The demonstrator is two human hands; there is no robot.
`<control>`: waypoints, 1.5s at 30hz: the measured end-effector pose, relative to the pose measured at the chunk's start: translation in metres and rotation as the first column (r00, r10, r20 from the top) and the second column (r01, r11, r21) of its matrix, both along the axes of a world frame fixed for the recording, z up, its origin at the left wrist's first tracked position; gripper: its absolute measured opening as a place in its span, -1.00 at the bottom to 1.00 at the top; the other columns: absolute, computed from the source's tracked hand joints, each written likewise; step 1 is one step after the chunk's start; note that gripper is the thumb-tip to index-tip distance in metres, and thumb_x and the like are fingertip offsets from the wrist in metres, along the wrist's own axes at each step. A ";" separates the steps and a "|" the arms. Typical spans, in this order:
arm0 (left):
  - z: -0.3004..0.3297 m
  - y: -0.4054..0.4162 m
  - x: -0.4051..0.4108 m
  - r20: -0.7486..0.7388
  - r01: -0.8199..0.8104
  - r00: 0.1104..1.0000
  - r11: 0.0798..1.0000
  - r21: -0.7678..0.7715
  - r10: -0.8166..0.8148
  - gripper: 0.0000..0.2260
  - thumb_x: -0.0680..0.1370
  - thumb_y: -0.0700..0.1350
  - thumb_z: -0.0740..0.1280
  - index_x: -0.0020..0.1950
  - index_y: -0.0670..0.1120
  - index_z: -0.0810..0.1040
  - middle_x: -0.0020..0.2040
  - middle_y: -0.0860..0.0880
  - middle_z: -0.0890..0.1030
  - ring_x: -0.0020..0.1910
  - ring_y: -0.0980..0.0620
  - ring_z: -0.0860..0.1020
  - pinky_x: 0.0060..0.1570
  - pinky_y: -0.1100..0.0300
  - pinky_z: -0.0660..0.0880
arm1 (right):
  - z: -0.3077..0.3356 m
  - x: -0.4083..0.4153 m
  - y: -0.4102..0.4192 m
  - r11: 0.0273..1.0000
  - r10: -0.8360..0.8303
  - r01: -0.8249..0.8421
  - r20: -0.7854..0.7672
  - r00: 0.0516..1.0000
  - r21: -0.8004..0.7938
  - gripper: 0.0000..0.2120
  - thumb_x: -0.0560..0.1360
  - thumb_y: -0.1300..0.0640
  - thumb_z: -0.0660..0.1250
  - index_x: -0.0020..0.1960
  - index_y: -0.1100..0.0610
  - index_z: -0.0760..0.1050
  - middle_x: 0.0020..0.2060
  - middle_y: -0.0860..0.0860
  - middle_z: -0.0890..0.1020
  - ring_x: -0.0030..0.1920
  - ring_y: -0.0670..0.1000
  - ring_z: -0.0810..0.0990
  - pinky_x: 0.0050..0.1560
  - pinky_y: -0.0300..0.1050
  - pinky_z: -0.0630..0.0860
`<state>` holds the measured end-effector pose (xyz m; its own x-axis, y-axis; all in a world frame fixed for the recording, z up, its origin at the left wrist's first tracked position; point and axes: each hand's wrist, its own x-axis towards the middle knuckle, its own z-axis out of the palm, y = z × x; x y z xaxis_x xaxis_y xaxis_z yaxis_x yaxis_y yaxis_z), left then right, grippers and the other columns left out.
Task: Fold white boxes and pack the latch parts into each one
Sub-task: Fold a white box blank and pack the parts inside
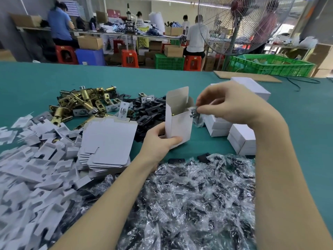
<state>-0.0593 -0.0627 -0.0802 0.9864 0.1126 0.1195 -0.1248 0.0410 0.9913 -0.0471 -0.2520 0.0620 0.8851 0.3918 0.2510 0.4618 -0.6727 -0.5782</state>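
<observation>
My left hand grips an upright white box by its lower part; the top flap stands open. My right hand pinches a small clear bag of screws just at the box's right upper edge. Flat unfolded white boxes lie stacked to the left. Brass latch bodies and black strike plates are heaped behind. Clear bags of dark parts cover the near table.
White cardboard inserts pile at the left. Closed white boxes stack to the right, with more white boxes farther back. A green crate, a standing fan and seated people lie beyond the green table.
</observation>
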 end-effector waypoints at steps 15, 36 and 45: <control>0.001 0.000 0.000 0.084 -0.007 0.996 1.000 0.002 0.007 -0.60 0.45 -0.42 0.49 -0.09 0.12 0.64 -0.13 0.16 0.70 -0.08 0.19 0.63 -0.05 0.28 0.60 | 0.038 -0.038 0.031 0.997 0.033 -0.016 0.244 0.969 -0.071 -0.84 0.42 0.18 0.54 -0.19 -0.09 0.75 -0.48 -0.38 0.59 -0.28 -0.34 0.61 -0.32 -0.51 0.43; 0.001 0.003 -0.001 0.069 -0.061 0.996 0.991 0.118 0.054 -0.68 0.48 -0.37 0.46 0.11 -0.02 0.61 0.01 -0.02 0.66 0.07 -0.08 0.59 0.01 0.06 0.57 | 0.003 -0.018 0.056 0.838 -0.259 0.257 0.063 0.964 -0.482 -0.76 0.47 0.25 0.32 0.07 0.08 0.66 -0.22 0.08 0.64 -0.09 0.18 0.63 -0.12 -0.09 0.53; 0.004 0.002 -0.003 0.045 -0.075 0.996 0.995 0.070 0.072 -0.68 0.47 -0.38 0.47 0.14 -0.07 0.62 0.05 -0.09 0.69 0.09 -0.12 0.62 0.09 0.02 0.58 | 0.015 -0.030 0.051 0.830 -0.186 0.053 -0.186 0.965 -0.555 -0.48 0.51 0.31 0.03 0.18 -0.05 0.65 -0.55 -0.16 0.61 -0.35 -0.14 0.71 0.06 -0.11 0.65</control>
<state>-0.0620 -0.0609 -0.0766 0.9697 0.1742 0.1713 -0.1668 -0.0406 0.9852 -0.0772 -0.2006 0.0769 0.9395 0.2925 -0.1783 0.2607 -0.9482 -0.1817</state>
